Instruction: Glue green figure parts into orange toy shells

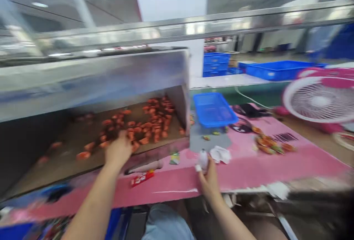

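Background: blurred indoor workshop with ceiling lights and stacked blue plastic crates [216, 64], seen in the head view.
Work surface: pink sheet [243, 171] in front of a grey metal booth [96, 79] with a brown floor.
Loose stock: small orange-red cup-shaped pieces [156, 124], scattered and heaped on the booth floor.
Left hand: left hand [119, 152] reaches in at the near edge of the heap; fingers blurred among the pieces, so spread or pinching, cannot tell.
Right hand: right hand [210, 181] over the pink sheet, thumb and fingers curled around a small white rounded object with a dark tip [203, 160].
Adjacent items: crumpled white cloth [221, 154] just beside the right fingers; blue plastic tray [219, 124] beyond.
Handling, pieces: judged light and fairly stiff, likely to roll or scatter if pushed; best pinched singly at the rim.
Handling, white object: judged light and smooth, possibly slippery; best held round its body, fingers off the tip. Contents and firmness not determinable.
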Available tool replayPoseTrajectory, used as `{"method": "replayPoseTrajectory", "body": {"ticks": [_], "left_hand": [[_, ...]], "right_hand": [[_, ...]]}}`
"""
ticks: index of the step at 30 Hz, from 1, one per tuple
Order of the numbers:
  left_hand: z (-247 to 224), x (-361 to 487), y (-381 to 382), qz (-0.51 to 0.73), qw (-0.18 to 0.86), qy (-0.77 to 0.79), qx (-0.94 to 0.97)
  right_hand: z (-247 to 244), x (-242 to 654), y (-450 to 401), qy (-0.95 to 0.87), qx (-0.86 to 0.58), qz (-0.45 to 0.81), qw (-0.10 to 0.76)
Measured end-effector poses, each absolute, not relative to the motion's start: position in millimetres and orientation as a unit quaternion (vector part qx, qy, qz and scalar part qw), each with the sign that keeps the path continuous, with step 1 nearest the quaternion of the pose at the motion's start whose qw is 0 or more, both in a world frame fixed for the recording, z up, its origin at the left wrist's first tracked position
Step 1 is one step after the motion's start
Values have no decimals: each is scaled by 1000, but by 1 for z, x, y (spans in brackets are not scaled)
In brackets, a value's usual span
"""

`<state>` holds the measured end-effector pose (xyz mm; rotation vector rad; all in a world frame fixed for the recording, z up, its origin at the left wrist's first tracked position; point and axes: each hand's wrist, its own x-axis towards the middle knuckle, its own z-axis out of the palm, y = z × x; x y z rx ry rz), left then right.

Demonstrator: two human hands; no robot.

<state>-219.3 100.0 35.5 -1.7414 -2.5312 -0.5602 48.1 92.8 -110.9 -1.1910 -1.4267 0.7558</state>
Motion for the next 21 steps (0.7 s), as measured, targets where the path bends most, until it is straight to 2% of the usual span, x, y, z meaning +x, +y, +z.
{"method": "replayPoseTrajectory", "body": {"ticks": [4,12,18,21], "left_hand": [[25,-245,82,-243,34,-843,-479],[14,-245,87,-385,10,-789,-479],[31,-224,75,-516,-73,-710,-474],[36,-182,56,-580,-163,-647,-468]], "right_hand": [[-115,62,90,-599,-516,348,504],[-113,63,86,-587,-543,353,487],[-106,63,90,-580,-527,348,514],[-94,65,90,-575,-518,341,533]]}}
